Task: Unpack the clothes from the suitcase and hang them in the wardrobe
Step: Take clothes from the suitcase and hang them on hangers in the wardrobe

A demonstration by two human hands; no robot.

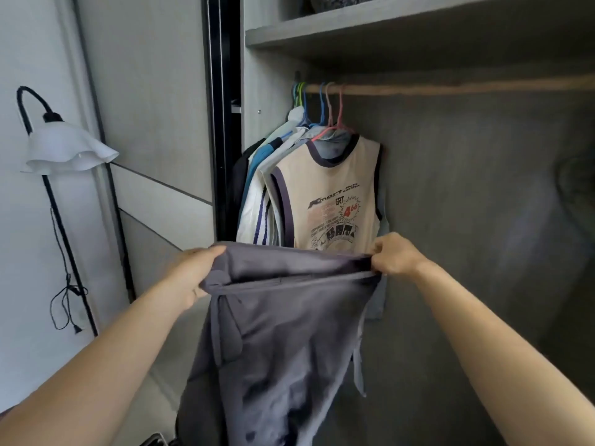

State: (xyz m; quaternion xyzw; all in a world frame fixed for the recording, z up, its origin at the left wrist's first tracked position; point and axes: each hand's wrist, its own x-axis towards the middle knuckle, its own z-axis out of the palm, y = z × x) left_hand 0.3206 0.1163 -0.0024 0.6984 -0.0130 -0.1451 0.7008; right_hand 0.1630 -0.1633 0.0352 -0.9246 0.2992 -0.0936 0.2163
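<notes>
While two hands spread a grey garment, it has no hanger yet

As the left hand (190, 272) and right hand (394, 255) each pinch a top corner of the grey garment (283, 333), fingers curled into the cloth, its upper edge is pulled taut between them. The rest hangs straight down below the grip. Just behind and above the grip a cream printed vest (328, 194) hangs on a pink hanger (340, 106), with more clothes bunched to its left. Higher still runs the wardrobe rail (450, 88), bare to the right of the grip. This looks like the spreading step before hanging. The next move calls for a free hanger, and neither hand holds one.
</notes>
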